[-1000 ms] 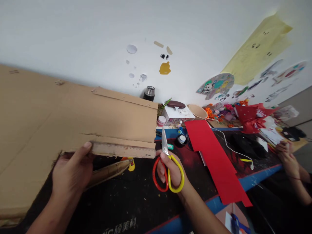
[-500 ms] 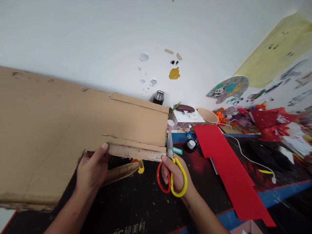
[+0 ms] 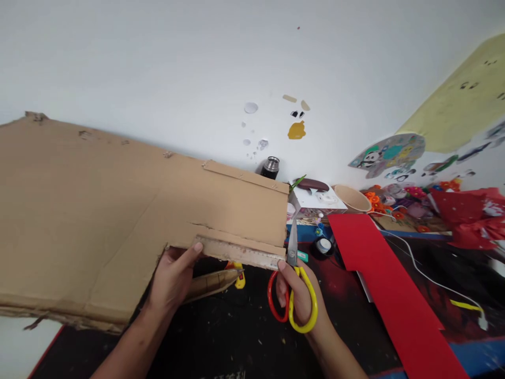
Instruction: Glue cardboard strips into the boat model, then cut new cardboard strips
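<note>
A large sheet of brown cardboard [image 3: 130, 226] stands tilted over the table, with a notch cut from its lower right. Along the notch's upper edge lies a clear ruler [image 3: 240, 253]. My left hand [image 3: 175, 276] pinches the ruler's left end against the cardboard, thumb on top and fingers behind. At the ruler's right end, my right hand [image 3: 302, 292] presses with its thumb. That same hand also carries scissors [image 3: 292, 252] with one red and one yellow handle, blades pointing up beside the cardboard's right edge. A ragged cut line shows just above the ruler.
Below the notch lie a yellow utility knife [image 3: 240, 278] and a cardboard strip [image 3: 211, 286]. Red board [image 3: 394, 295] lies to the right. Behind stand a thermos [image 3: 270, 167], a white box [image 3: 315, 197], a round container [image 3: 352, 198] and flowers. A white cable [image 3: 414, 263] crosses the table.
The view has swung left, so everything sits farther right in the picture. Both hands keep their hold on the ruler and cardboard, and the scissors stay in my right hand.
</note>
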Demonstrator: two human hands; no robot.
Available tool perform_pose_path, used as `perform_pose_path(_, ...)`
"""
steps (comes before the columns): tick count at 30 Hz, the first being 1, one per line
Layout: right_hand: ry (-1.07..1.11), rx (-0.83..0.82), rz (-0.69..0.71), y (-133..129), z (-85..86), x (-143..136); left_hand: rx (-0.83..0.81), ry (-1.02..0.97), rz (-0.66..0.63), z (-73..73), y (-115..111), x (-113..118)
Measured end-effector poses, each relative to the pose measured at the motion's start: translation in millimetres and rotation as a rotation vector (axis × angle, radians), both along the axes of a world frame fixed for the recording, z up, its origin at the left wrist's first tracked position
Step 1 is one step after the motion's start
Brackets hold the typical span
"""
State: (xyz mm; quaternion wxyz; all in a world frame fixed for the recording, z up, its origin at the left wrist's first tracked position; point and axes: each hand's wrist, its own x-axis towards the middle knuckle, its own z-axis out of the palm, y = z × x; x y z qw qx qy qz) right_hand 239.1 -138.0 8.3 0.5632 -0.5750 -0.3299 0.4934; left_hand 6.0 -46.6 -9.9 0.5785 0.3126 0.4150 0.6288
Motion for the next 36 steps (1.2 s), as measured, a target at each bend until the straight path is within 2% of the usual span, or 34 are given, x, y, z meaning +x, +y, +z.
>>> perform_pose_path(7,0.004,0.004,0.004,1,-3.1,-1,-0.001,-0.014,0.007,3.2,0,1)
perform_pose_path(20,0.022,0.012,0.046,-3,-6.3,0,-0.009,-0.031,0.027,-0.9,1,0)
perform_pose_path(27,-0.075,0.025,0.041,-2,-14.3,1,-0.019,-0.063,0.047,-1.2,1,-2)
perform_pose_path(36,-0.078,0.025,0.052,-9,-22.9,-7,0.004,-0.115,0.207,-6.8,9,-7)
